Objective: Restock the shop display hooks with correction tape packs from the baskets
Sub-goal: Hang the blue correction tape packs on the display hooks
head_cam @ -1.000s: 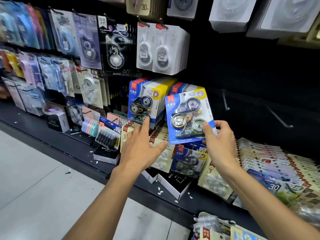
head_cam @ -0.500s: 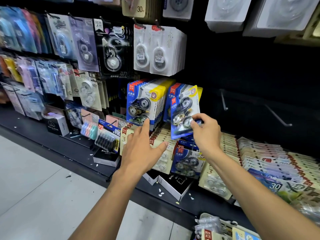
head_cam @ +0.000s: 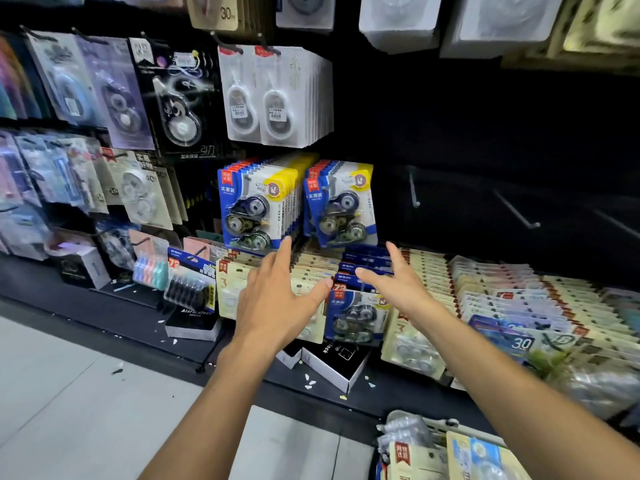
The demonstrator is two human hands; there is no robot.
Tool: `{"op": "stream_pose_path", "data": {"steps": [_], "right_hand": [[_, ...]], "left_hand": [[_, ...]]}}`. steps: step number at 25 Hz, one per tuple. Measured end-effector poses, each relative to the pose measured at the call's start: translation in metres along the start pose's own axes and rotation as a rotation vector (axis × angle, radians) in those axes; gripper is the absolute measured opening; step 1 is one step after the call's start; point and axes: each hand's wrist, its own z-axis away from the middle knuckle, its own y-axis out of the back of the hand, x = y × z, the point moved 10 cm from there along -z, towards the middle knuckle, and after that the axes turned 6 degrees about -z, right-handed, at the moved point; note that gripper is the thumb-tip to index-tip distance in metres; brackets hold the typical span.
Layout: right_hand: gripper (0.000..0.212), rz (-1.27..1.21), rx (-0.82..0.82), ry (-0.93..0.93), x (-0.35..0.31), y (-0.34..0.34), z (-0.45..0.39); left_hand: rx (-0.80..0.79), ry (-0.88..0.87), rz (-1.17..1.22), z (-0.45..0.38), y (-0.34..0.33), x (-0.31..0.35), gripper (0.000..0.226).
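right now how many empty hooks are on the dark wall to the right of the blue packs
3: one hook just right of the blue packs, a second further right, a third faint near the edge. More may be lost in the dark.

A black display wall (head_cam: 485,133) rises behind a low black shelf (head_cam: 104,313); pale grey floor tiles (head_cam: 69,393) lie below (paper scraps scattered); dim light at right.
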Motion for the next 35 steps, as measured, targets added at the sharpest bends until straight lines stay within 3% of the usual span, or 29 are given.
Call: {"op": "stream_pose_path", "data": {"steps": [6, 11, 16, 22, 27, 30, 35], "right_hand": [[0.121, 0.503, 0.158, 0.011, 0.067, 0.109, 0.071], [0.129, 0.644, 0.205, -0.076, 0.125, 0.229, 0.145], [0.127, 0.619, 0.306, -0.189, 0.202, 0.339, 0.237], [0.122, 0.348, 0.508, -0.484, 0.363, 0.428, 0.367], [0.11, 0.041, 0.608, -0.666, 0.501, 0.436, 0.442], [0.071, -0.245, 0.709, -0.71, 0.564, 0.433, 0.46], [0.055, -0.499, 0.782, -0.877, 0.655, 0.429, 0.458]], "left_hand": [[-0.165, -0.113, 0.067, 0.009, -0.078, 0.079, 0.096], [-0.256, -0.336, 0.06, 0.045, -0.162, 0.195, 0.096], [-0.417, -0.497, 0.089, 0.127, -0.272, 0.299, 0.107], [-0.685, -0.669, 0.132, 0.253, -0.41, 0.403, 0.092], [-0.89, -0.811, 0.098, 0.352, -0.497, 0.448, 0.098], [-0.965, -0.877, 0.075, 0.392, -0.538, 0.453, 0.084], [-0.977, -0.807, 0.158, 0.401, -0.575, 0.446, 0.06]]}}
